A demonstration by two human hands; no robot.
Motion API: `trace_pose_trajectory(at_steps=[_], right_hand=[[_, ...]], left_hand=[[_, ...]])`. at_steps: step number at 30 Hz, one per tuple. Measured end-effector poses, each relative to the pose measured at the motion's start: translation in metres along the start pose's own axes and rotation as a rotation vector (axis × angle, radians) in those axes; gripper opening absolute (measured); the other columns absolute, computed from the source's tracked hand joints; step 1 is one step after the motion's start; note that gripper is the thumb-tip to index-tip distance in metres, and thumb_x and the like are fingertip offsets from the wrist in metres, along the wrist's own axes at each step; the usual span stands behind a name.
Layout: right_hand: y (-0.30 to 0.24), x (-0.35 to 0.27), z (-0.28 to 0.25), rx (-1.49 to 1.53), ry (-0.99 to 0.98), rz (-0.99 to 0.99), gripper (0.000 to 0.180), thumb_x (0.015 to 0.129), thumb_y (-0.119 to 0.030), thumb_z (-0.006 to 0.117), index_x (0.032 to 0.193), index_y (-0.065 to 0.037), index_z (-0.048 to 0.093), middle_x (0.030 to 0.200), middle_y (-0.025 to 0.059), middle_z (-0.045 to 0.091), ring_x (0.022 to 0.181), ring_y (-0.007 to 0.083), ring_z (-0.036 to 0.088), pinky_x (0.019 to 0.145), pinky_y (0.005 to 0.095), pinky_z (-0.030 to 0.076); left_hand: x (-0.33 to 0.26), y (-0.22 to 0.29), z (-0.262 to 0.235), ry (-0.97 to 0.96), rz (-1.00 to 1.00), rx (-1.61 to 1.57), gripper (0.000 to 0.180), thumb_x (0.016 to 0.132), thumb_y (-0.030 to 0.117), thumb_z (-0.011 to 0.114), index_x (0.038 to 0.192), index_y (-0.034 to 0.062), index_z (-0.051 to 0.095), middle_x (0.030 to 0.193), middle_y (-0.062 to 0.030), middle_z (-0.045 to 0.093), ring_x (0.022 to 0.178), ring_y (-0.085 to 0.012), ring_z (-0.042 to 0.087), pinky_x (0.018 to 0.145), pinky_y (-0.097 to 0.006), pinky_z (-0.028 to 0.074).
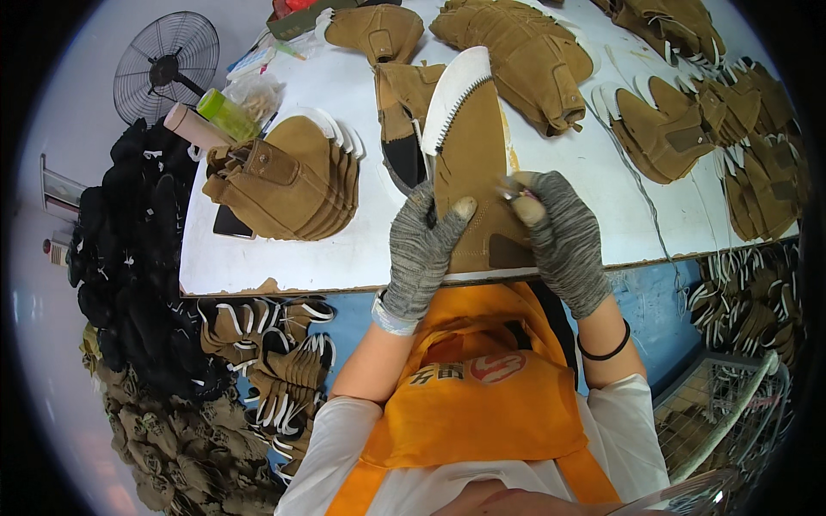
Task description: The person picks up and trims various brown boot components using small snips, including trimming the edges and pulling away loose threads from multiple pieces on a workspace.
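A brown suede boot upper (471, 168) with a white toe edge and black zigzag stitching stands tilted over the table's near edge. My left hand (418, 254), in a grey knit fingerless glove, grips its left side, thumb pressed on the suede. My right hand (570, 245), gloved alike, is closed at the upper's right side. Between its thumb and fingers is a small shiny thing (519, 193), too blurred to name. Behind the upper lies another brown upper (400, 129) with a black elastic panel.
On the white table (370, 258) stand a stack of uppers (297, 185) at left, a dark phone (231, 222), a green bottle (225, 113) and a pink cup (196, 127). More upper stacks (516, 60) lie behind and at right (658, 133). A wire basket (723, 413) stands lower right.
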State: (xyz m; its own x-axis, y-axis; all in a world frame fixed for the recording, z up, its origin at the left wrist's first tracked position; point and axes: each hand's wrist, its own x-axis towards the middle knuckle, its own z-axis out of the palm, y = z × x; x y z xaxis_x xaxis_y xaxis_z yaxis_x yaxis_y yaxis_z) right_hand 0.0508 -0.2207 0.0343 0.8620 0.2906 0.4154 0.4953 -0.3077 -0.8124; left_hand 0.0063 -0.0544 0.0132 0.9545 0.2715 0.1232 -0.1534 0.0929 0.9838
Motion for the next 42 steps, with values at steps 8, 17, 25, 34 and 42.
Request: trace_pose_trajectory(at_steps=[8, 17, 25, 34, 42], right_hand=[[0.003, 0.029, 0.01, -0.335, -0.218, -0.277, 0.033, 0.083, -0.031, 0.064, 0.104, -0.006, 0.062, 0.092, 0.0103, 0.064, 0.084, 0.0241, 0.065, 0.073, 0.0324, 0.052], [-0.002, 0.037, 0.01, -0.572, -0.295, -0.494, 0.019, 0.081, -0.023, 0.06, 0.099, -0.02, 0.068, 0.094, 0.0036, 0.06, 0.083, 0.0207, 0.062, 0.07, 0.032, 0.052], [0.006, 0.036, 0.014, -0.631, -0.307, -0.423, 0.02, 0.078, -0.013, 0.06, 0.096, -0.018, 0.067, 0.098, 0.0034, 0.058, 0.085, 0.02, 0.06, 0.071, 0.032, 0.052], [0.032, 0.04, 0.013, -0.078, -0.025, -0.354, 0.013, 0.084, -0.014, 0.061, 0.097, -0.012, 0.063, 0.098, 0.0069, 0.06, 0.087, 0.026, 0.063, 0.073, 0.0329, 0.051], [0.013, 0.043, 0.004, 0.036, -0.025, -0.076, 0.038, 0.082, -0.03, 0.067, 0.108, -0.003, 0.057, 0.092, 0.0073, 0.06, 0.086, 0.0164, 0.061, 0.076, 0.0296, 0.049]], left_hand=[[0.001, -0.007, -0.009, -0.048, 0.07, 0.073, 0.036, 0.088, 0.019, 0.065, 0.118, 0.0022, 0.056, 0.106, -0.0079, 0.064, 0.095, -0.0132, 0.059, 0.084, -0.027, 0.048], [0.003, -0.001, -0.015, -0.163, -0.052, -0.082, 0.035, 0.088, 0.02, 0.064, 0.118, 0.0037, 0.056, 0.105, -0.0061, 0.063, 0.097, -0.0137, 0.058, 0.087, -0.027, 0.047], [0.004, -0.002, -0.016, -0.16, -0.103, -0.146, 0.041, 0.085, 0.023, 0.065, 0.12, 0.0018, 0.057, 0.106, -0.008, 0.064, 0.096, -0.0152, 0.059, 0.088, -0.028, 0.046], [0.008, -0.004, -0.008, -0.174, -0.097, -0.373, 0.054, 0.086, 0.019, 0.063, 0.134, 0.0025, 0.044, 0.12, -0.0104, 0.056, 0.109, -0.0176, 0.054, 0.095, -0.031, 0.044], [0.011, -0.008, -0.015, -0.221, -0.103, -0.369, 0.061, 0.082, 0.021, 0.065, 0.135, 0.0015, 0.041, 0.124, -0.0124, 0.053, 0.112, -0.02, 0.052, 0.097, -0.032, 0.042]])
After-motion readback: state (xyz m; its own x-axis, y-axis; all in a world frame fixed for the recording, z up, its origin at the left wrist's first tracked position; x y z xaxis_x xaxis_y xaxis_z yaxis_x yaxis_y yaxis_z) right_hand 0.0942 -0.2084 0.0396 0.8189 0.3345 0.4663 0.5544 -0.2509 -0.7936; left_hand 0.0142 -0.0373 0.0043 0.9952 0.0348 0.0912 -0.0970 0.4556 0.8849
